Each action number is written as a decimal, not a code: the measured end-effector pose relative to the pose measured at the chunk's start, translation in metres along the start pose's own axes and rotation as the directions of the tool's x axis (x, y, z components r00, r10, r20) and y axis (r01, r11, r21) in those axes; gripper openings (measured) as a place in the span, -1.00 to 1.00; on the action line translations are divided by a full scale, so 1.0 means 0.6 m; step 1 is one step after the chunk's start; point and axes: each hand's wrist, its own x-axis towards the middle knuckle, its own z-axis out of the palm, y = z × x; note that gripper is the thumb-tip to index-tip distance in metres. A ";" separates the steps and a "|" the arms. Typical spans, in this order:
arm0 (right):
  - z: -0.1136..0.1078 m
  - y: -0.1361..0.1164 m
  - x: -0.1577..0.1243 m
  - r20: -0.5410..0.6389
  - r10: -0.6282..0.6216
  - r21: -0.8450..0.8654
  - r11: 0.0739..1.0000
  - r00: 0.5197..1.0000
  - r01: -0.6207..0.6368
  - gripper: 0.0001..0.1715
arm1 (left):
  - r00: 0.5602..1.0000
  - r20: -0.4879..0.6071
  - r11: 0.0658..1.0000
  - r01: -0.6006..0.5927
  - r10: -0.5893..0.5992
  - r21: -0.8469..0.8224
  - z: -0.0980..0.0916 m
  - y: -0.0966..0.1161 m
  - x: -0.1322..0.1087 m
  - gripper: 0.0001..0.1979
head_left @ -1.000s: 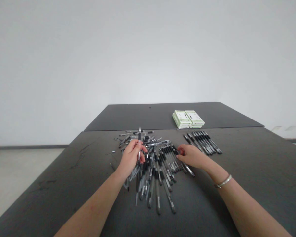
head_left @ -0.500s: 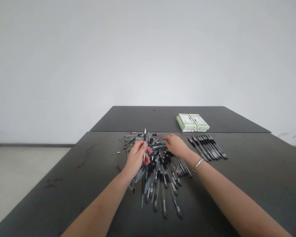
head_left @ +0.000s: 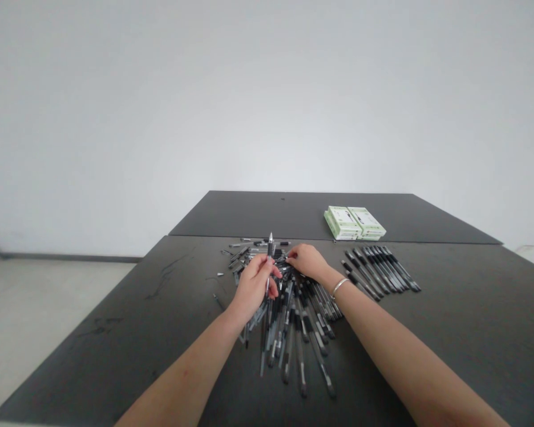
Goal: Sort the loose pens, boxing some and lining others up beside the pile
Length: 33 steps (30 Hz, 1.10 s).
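Dark tabletop (head_left: 169, 332) under me, with a pile of pens (head_left: 293, 338) at its middle. My left hand (head_left: 253, 289) clamps one pen (head_left: 270, 248) upright; my right hand (head_left: 307, 262), just beside it, rests on the pile (gripping anything? can't tell). Right of that lie a row of pens (head_left: 380, 270) and, farther off, two green boxes (head_left: 355, 223), contents hidden.

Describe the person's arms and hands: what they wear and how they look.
Both forearms are bare, with no sleeves in view, and neither the left hand nor the right hand wears a glove. A thin silver-coloured bangle circles the right wrist; no band shows on the left wrist.
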 end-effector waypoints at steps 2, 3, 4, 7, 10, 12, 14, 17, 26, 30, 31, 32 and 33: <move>0.001 -0.002 0.002 0.011 0.001 0.012 1.000 1.000 -0.001 -0.75 | 1.000 0.002 1.000 -0.003 0.003 0.003 0.000 -0.001 0.001 -0.71; 0.001 -0.002 0.003 0.017 -0.001 0.018 1.000 1.000 0.000 -0.76 | 1.000 0.003 1.000 -0.005 0.005 0.005 0.000 -0.002 0.001 -0.71; 0.001 -0.002 0.004 0.023 -0.002 0.023 1.000 1.000 0.002 -0.77 | 1.000 0.005 1.000 -0.006 0.006 0.007 0.000 -0.003 0.001 -0.71; 0.002 0.000 0.005 0.037 -0.013 0.038 0.999 0.999 0.011 -0.79 | 1.000 0.010 1.000 -0.004 0.004 0.013 0.000 -0.003 0.001 -0.70; 0.003 0.002 0.006 0.048 -0.032 0.046 0.998 0.998 0.030 -0.81 | 1.000 0.008 1.000 -0.002 0.002 0.016 0.000 -0.003 0.001 -0.70; 0.004 0.003 0.007 0.054 -0.048 0.050 0.998 0.997 0.046 -0.82 | 1.000 0.007 1.000 -0.004 0.004 0.010 -0.001 -0.003 0.002 -0.70; 0.005 0.006 0.007 0.057 -0.064 0.055 0.997 0.996 0.061 -0.83 | 1.000 -0.005 1.000 -0.014 0.014 -0.005 -0.002 -0.003 0.002 -0.71; 0.007 0.010 0.008 0.044 -0.086 0.068 0.994 0.995 0.083 -0.83 | 0.997 -0.069 0.999 -0.048 0.046 -0.026 -0.004 -0.001 0.002 -0.71; 0.024 -0.007 0.018 -0.099 -0.233 0.123 0.962 0.967 0.245 -0.64 | 0.983 -0.157 0.994 -0.104 0.099 -0.022 -0.005 -0.001 0.007 -0.73; 0.036 -0.012 0.024 -0.087 -0.288 0.126 0.947 0.954 0.297 -0.71 | 0.982 -0.161 0.994 -0.103 0.097 -0.030 -0.005 -0.003 0.009 -0.74; 0.037 -0.013 0.026 -0.085 -0.293 0.125 0.945 0.952 0.302 -0.73 | 0.982 -0.162 0.994 -0.102 0.095 -0.032 -0.005 -0.003 0.009 -0.74; 0.038 -0.012 0.026 -0.085 -0.297 0.123 0.944 0.951 0.306 -0.74 | 0.982 -0.163 0.994 -0.101 0.095 -0.034 -0.005 -0.003 0.009 -0.74; 0.039 -0.012 0.027 -0.085 -0.298 0.121 0.944 0.951 0.307 -0.75 | 0.982 -0.162 0.994 -0.102 0.095 -0.034 -0.005 -0.002 0.009 -0.74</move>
